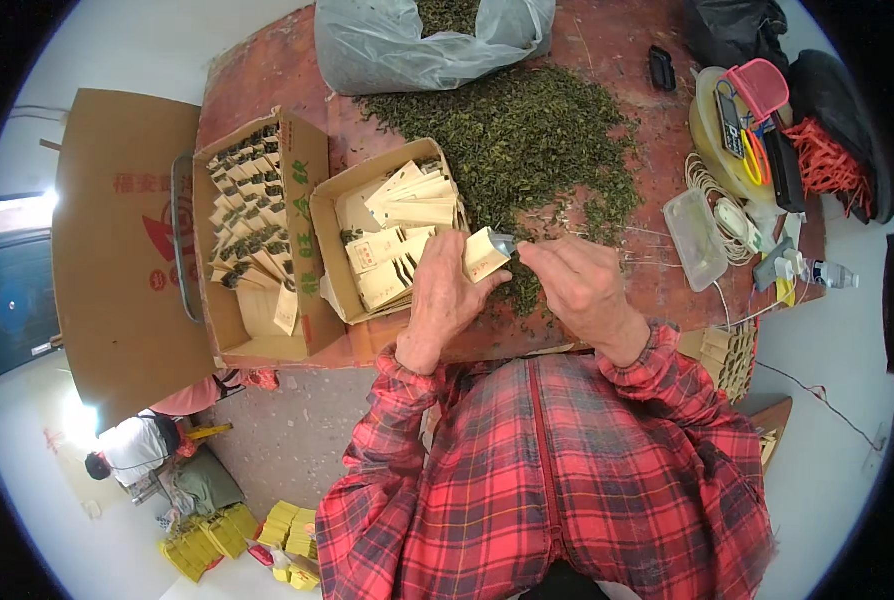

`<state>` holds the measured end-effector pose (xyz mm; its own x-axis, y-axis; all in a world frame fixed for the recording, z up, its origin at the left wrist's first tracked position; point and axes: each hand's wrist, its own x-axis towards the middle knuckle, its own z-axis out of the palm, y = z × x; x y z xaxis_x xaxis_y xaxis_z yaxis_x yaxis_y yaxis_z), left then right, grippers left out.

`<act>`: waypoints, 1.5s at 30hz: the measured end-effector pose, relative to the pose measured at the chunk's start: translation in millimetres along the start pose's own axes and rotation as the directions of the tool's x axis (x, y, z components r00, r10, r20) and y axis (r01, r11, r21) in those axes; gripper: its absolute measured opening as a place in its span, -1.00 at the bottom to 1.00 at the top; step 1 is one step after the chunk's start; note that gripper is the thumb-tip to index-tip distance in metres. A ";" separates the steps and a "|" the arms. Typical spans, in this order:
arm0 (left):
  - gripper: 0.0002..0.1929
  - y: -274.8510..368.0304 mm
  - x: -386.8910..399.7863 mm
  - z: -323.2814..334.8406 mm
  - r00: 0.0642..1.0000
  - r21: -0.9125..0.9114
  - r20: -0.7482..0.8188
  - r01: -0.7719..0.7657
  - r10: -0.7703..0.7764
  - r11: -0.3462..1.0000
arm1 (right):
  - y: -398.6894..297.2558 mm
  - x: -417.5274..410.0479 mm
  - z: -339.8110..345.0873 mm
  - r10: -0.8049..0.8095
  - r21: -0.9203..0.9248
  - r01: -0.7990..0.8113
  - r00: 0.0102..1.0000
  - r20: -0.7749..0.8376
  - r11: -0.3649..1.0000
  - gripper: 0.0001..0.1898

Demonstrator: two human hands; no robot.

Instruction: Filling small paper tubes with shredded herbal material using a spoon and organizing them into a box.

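Note:
My left hand (451, 289) holds a small paper packet (484, 255) with its mouth towards the right. At that mouth, a shiny grey piece (502, 243), perhaps a metal scoop, reaches to the fingertips of my right hand (578, 281), which are pinched together. Loose dried leaves, apparently tea (529, 135), lie heaped on the red table beyond my hands. Beside my left hand stands an open cardboard box (327, 247) of flat paper packets (417, 199). Farther left, a taller cardboard box (308, 225) holds rows of packets with dark leaves at their mouths (248, 202).
A clear plastic bag (417, 67) of leaves stands at the back. To the right are a plastic container (694, 238), coiled cable (717, 202), a round tub (706, 112) with scissors (756, 157), and a water bottle (829, 274). A large cardboard flap (124, 247) rises at left.

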<state>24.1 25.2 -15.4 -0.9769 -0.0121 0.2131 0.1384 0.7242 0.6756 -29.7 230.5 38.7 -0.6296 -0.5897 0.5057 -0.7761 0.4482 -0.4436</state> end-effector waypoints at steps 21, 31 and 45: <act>-0.45 23.7 17.5 11.5 0.956 -0.093 0.187 0.245 -0.225 0.965 | 83.2 -52.2 -20.9 0.404 -0.024 -0.422 0.882 -0.243 0.906 -0.85; -0.44 20.4 16.1 15.3 0.964 -0.065 0.166 0.219 -0.206 0.974 | 172.5 -63.1 2.7 0.503 -0.316 -0.569 0.821 -0.268 0.760 -0.88; -0.44 23.2 17.2 15.0 0.973 -0.082 0.124 0.205 -0.194 0.975 | 141.5 -17.2 44.3 0.829 0.277 -0.789 0.556 -0.056 0.548 -0.80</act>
<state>8.0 52.2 -6.7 -0.9977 -0.0664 -0.0111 -0.0516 0.6476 0.7602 -127.2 274.3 -65.5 -0.9957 0.0813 -0.0445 0.0808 0.5247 -0.8474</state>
